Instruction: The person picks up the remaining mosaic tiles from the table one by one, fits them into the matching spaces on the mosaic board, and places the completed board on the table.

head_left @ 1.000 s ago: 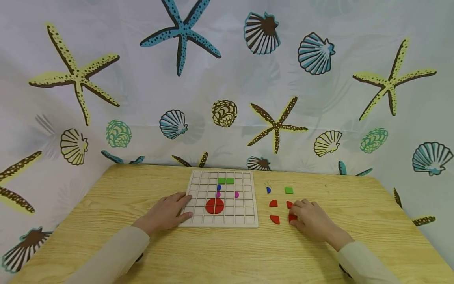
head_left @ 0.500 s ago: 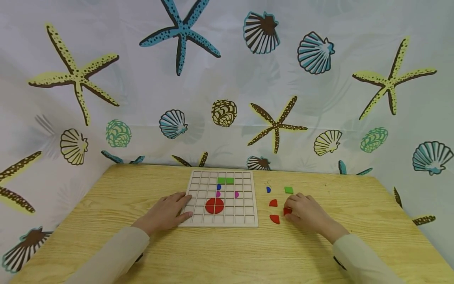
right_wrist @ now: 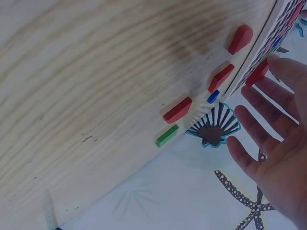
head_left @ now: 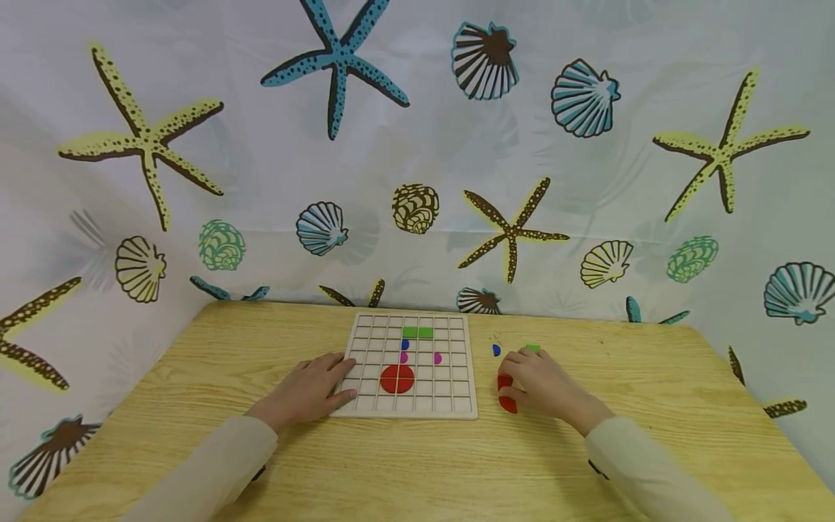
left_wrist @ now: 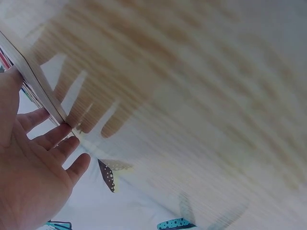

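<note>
My left hand [head_left: 314, 390] rests along the left edge of a cream gridded board [head_left: 450, 417], thumb and fingertips on its rim. In the left wrist view its fingers [left_wrist: 53, 139] lie fairly straight at the board's edge. My right hand [head_left: 544, 384] is just right of the board. Its thumb and index finger pinch a red quarter-circle piece [right_wrist: 257, 73], plain in the right wrist view, the other fingers spread. Below it on the table lie three more red pieces [right_wrist: 221, 77]. The head view shows red [head_left: 507, 403] partly covered by this hand.
On the board are a red disc of quarter pieces [head_left: 397, 379], two green squares [head_left: 418, 332], a blue half-circle [head_left: 405, 344] and two magenta half-circles [head_left: 438, 358]. A loose blue half-circle [head_left: 496, 350] and green square [head_left: 533, 348] lie right of it. A patterned curtain [head_left: 417, 159] stands behind.
My right hand has taken up a red quarter-circle from the right-hand pieces and moved left toward the board, over the other red pieces. The left hand stays at the board's edge.
</note>
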Demonstrator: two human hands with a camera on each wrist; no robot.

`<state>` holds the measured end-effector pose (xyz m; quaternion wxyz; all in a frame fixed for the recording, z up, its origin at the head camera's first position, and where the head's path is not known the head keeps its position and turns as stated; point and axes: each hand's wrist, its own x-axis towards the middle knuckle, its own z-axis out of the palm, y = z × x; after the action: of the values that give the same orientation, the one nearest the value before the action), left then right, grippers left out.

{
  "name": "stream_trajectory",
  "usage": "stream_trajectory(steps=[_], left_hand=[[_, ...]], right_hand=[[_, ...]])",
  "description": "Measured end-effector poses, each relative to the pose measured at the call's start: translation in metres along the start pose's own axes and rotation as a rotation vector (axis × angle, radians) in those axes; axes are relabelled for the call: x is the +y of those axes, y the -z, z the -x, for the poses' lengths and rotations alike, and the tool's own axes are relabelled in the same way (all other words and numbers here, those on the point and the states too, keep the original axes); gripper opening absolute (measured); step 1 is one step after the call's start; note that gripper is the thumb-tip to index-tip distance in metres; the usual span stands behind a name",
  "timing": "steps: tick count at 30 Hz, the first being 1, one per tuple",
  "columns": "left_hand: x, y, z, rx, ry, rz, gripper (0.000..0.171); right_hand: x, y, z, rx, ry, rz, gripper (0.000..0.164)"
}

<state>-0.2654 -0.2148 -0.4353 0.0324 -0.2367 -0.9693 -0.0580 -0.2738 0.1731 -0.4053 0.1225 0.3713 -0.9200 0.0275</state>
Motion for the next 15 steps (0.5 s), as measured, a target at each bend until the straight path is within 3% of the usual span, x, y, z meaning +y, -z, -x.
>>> stream_trajectory(steps=[8,15], left_hand=[[-0.002,-0.002,-0.001,-0.004,0.001,-0.009,0.059],[-0.001,-0.002,0.000,0.002,-0.003,-0.002,0.059]], right_hand=[[-0.014,-0.004,-0.021,-0.070,0.008,-0.048,0.022],[-0.026,-0.009,-0.038,-0.070,0.044,-0.030,0.021]])
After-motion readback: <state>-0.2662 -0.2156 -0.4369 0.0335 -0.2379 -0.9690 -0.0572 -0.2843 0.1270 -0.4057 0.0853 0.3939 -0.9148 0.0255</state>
